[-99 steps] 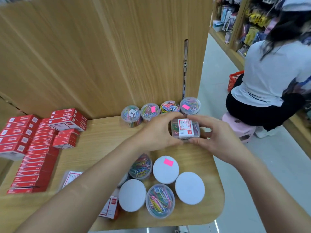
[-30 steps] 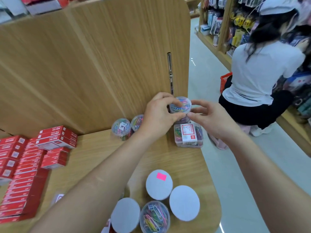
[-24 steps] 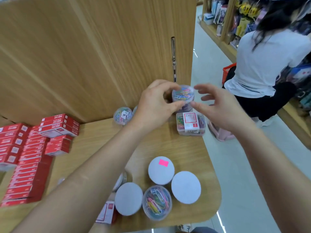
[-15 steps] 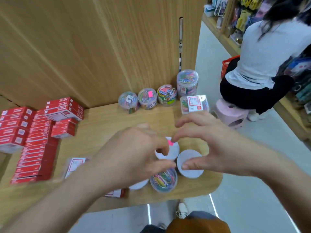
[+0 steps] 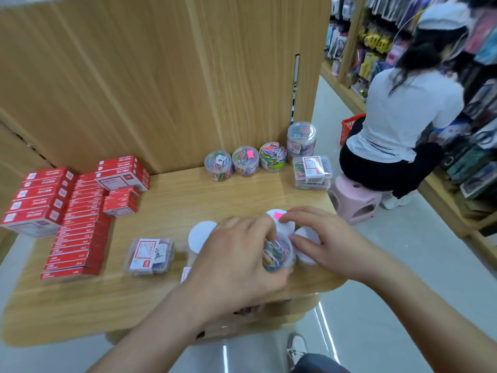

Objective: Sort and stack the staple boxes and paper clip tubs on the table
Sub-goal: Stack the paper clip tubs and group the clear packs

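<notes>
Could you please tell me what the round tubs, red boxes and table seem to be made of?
The round tubs look like clear glossy plastic: coloured clips show through the walls. The red boxes seem printed cardboard, matte, with sharp folded edges. The table shows wood grain with a satin finish; solid or laminate, I cannot tell.
</notes>
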